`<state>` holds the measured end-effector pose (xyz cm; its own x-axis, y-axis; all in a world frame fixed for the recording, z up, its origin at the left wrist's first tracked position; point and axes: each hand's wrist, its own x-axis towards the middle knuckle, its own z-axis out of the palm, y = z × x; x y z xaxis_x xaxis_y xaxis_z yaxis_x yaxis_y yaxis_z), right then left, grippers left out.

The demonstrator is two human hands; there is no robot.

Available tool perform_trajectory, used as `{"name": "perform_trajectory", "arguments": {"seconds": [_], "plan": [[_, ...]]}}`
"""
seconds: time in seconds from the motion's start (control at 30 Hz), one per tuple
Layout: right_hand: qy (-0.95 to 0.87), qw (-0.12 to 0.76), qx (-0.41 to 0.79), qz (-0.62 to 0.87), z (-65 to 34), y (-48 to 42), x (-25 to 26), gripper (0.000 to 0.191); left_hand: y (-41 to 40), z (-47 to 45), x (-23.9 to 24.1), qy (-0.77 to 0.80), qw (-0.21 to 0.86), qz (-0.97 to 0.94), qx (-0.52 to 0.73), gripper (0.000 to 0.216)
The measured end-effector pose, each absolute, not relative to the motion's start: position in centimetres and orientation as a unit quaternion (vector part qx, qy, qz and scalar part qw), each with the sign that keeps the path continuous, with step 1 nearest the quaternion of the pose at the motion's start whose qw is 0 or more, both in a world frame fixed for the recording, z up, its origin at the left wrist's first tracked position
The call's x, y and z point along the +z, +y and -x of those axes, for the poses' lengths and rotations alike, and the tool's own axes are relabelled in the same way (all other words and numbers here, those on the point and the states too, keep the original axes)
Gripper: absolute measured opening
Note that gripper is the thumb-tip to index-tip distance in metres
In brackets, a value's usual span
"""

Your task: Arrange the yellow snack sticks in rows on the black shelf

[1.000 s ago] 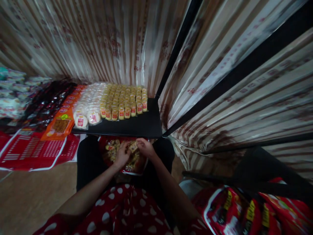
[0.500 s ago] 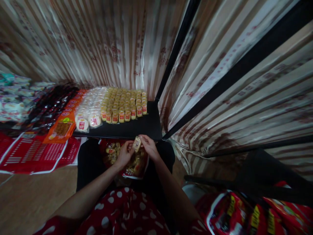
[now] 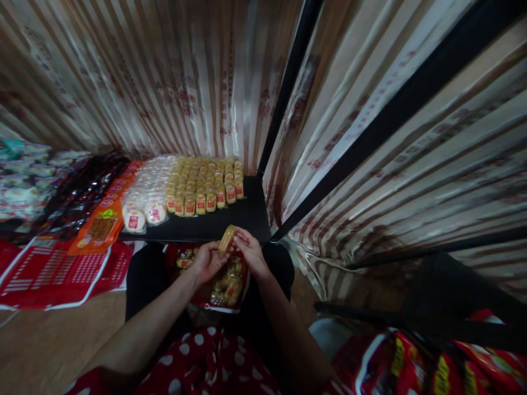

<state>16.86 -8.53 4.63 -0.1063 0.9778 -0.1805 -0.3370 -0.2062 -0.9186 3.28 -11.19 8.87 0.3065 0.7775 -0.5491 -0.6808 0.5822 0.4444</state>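
Note:
Between my fingertips is a small yellow snack roll in a clear wrapper, tilted up at the shelf's near edge. My right hand pinches its right side. My left hand, palm turned partly up, has its fingertips closed on the lower left side. Under both hands, a red basket with a white rim rests on my lap, holding several more wrapped yellow rolls. In front, rows of the same rolls stand upright on a black shelf, red labels facing me.
Left of the rolls lie round white wrapped snacks, an orange packet and dark shiny packets. A red basket sits below the shelf at left. Black frame bars cross before a striped curtain. Red packets lie at lower right.
The wrapped roll has been turned in my fingers, its plain yellow side now facing me. My left hand's palm has rolled upward. The view has tilted up slightly, so the shelf appears lower.

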Motion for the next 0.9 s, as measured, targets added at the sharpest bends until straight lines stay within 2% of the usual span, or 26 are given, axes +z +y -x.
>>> {"name": "perform_trajectory", "arguments": {"seconds": [0.3,0.47,0.6,0.67,0.9], "plan": [[-0.347,0.501,0.669,0.426,-16.9,-8.4,6.7,0.047,-10.4,-4.3,9.3,0.392,0.818,-0.058,0.418,0.025],[-0.384,0.562,0.546,0.488,-17.3,-7.2,7.0,0.042,-9.6,-4.3,8.7,0.521,0.708,-0.159,0.449,0.016],[-0.434,0.562,0.464,0.529,-17.7,-6.2,7.1,0.039,-8.5,-4.6,8.4,0.551,0.608,-0.281,0.497,0.03],[-0.455,0.557,0.444,0.535,-17.6,-5.8,7.0,0.039,-7.8,-5.0,8.1,0.553,0.585,-0.328,0.493,0.035],[-0.472,0.546,0.43,0.542,-17.5,-4.8,5.4,0.038,-5.4,-6.3,6.1,0.579,0.538,-0.422,0.445,0.02]]}}
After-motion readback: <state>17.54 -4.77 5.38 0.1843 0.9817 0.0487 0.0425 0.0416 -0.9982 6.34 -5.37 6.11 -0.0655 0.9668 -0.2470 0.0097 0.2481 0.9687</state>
